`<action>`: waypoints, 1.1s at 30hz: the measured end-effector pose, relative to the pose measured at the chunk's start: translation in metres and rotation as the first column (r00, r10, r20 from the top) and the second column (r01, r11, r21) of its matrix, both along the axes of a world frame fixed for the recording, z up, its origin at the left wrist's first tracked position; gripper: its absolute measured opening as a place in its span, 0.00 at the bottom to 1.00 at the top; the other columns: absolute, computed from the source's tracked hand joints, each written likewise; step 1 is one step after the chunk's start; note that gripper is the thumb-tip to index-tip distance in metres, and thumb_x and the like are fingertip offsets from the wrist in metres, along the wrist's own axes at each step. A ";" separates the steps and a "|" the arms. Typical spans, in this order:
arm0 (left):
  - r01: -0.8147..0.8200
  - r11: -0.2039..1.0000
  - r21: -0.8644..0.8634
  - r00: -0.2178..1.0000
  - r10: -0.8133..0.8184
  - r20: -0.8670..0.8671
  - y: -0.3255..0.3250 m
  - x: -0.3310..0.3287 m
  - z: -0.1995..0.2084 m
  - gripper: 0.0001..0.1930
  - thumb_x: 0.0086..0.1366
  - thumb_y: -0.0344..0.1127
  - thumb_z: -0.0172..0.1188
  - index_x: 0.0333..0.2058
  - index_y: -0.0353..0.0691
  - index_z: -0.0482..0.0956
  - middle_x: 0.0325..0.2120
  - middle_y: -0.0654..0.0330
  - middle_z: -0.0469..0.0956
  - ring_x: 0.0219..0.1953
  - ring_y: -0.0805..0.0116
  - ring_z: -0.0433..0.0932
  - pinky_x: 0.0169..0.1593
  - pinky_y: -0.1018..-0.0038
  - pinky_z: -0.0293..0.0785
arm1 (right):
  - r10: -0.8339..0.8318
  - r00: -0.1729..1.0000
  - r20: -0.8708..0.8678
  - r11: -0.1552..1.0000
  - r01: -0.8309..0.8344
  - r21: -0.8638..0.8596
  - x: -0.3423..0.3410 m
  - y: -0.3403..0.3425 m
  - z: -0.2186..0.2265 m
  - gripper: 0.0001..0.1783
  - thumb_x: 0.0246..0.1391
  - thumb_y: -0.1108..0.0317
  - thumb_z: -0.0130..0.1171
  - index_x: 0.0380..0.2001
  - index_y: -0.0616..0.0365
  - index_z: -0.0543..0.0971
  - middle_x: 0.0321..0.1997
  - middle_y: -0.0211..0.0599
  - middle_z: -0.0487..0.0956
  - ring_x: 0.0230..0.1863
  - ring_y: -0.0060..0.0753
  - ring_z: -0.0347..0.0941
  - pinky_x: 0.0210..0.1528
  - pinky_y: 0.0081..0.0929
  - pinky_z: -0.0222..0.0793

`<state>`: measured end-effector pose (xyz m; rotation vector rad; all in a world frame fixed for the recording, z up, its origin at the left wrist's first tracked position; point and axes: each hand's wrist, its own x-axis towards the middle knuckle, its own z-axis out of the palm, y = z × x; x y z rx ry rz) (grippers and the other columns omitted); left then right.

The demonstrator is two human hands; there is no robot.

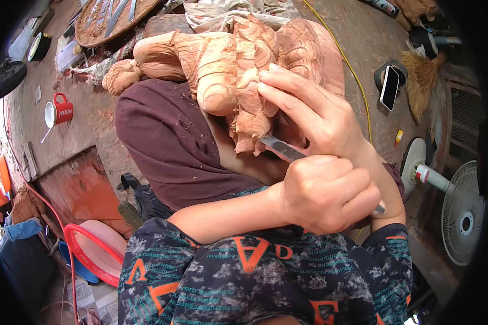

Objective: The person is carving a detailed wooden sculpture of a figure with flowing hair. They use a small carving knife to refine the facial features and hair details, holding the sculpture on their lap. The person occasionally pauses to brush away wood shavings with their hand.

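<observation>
A reddish wood carving (217, 76) with rounded, layered forms lies across my lap, its near end rough with chipped edges. My left hand (331, 195) is closed in a fist around a metal chisel (283, 147); the chisel's butt pokes out past the fist on the right. The blade's tip touches the lower end of the carving's middle ridge. Above the blade, my right hand (321, 111) rests with two fingers stretched out on the wood. Its thumb lies close to the blade, partly hidden, and its other fingers are hard to see.
A round tray (84, 35) with several metal tools stands at the far left, and a red mug (63, 111) nearer. On the right are a yellow cord (358, 76), a phone (389, 88) leaning on a black roll, a straw broom (417, 81) and a fan (463, 197).
</observation>
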<state>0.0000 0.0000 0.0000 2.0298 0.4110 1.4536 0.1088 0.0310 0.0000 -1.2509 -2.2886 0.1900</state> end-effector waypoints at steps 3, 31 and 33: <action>0.025 1.000 0.000 1.000 -0.025 -0.004 -0.004 -0.008 0.000 0.11 0.43 0.36 0.59 0.16 0.45 0.63 0.14 0.66 0.56 0.15 0.73 0.62 0.17 0.75 0.56 | -0.060 0.998 0.020 0.998 0.060 0.007 -0.009 -0.007 0.001 0.29 0.40 0.66 0.68 0.49 0.65 0.77 0.53 0.47 0.77 0.55 0.49 0.75 0.54 0.36 0.74; -0.804 0.455 -0.383 0.589 0.528 -0.611 -0.018 -0.137 -0.012 0.12 0.73 0.34 0.46 0.32 0.34 0.74 0.29 0.62 0.72 0.34 0.75 0.70 0.42 0.78 0.66 | -0.096 0.374 -0.923 0.922 -0.316 -0.224 0.018 -0.010 -0.009 0.06 0.52 0.72 0.65 0.32 0.63 0.82 0.38 0.42 0.82 0.39 0.35 0.80 0.42 0.27 0.76; -0.813 0.052 -0.579 0.550 0.393 -0.737 -0.061 -0.232 -0.062 0.12 0.72 0.40 0.50 0.41 0.37 0.75 0.34 0.61 0.74 0.37 0.75 0.71 0.42 0.76 0.69 | -0.088 0.339 -0.937 0.923 -0.326 -0.204 0.019 -0.014 -0.009 0.05 0.51 0.73 0.65 0.30 0.63 0.81 0.37 0.41 0.82 0.37 0.35 0.80 0.40 0.28 0.75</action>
